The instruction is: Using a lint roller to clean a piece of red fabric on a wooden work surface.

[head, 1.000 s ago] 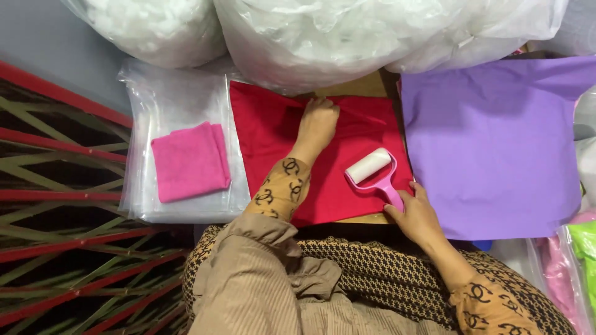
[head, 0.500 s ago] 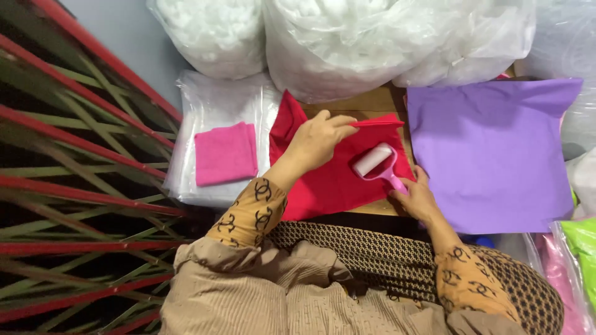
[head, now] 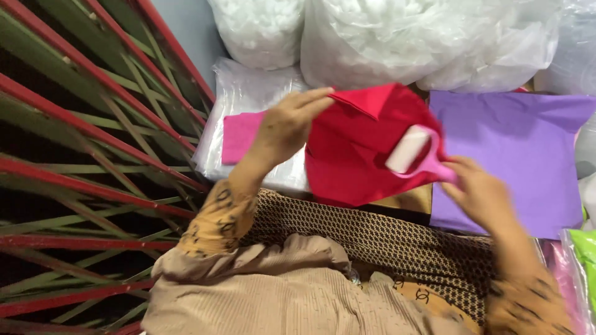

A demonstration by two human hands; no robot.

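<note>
My left hand (head: 287, 124) pinches the upper edge of a red cloth (head: 354, 149) and lifts it off the surface, so the cloth hangs folded in the air. In front of the red cloth, my right hand (head: 478, 192) grips the pink handle of a lint roller (head: 413, 152) with a white roll. A pink folded cloth (head: 239, 136) lies on a clear plastic bag (head: 242, 93) just left of my left hand. A purple cloth (head: 515, 155) lies flat to the right.
Large clear bags of white stuffing (head: 397, 37) stand along the back. A red and green metal grille (head: 93, 155) fills the left side. A brown patterned cloth (head: 385, 242) covers my lap. Green and pink packets (head: 580, 260) sit at the right edge.
The red cloth lay flat a second ago; my left hand has gathered its edge and raised it. My right hand has lifted the roller off the cloth. The view has shifted left.
</note>
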